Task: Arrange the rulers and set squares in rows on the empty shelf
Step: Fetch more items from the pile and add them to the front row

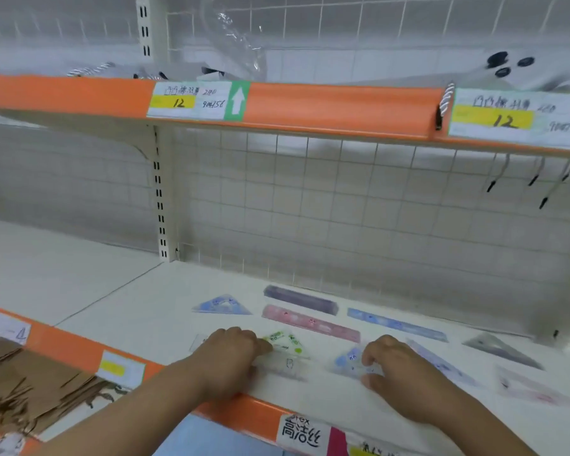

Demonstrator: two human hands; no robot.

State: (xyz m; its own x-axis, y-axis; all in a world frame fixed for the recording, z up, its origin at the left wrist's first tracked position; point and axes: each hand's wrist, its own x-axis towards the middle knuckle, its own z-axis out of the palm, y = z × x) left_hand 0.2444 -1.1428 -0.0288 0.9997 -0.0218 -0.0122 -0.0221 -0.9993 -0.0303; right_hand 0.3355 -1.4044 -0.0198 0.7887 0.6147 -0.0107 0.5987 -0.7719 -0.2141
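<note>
In front of the pink ruler [310,322] on the shelf [129,307], the left hand [231,353] lay with bent fingers on a blurred green set square [287,343]; whether it gripped was unclear. Right of that ruler's end, the right hand [392,366] pinched a small blue set square [348,360], partly hiding it.

Pink ruler [311,323], purple ruler [300,299] (darker), green-patterned set square [285,341], orange shelf edge [343,105].

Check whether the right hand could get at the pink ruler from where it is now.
Probably yes. The right hand holds the blue set square just in front of the pink ruler, with only bare shelf between them.
</note>
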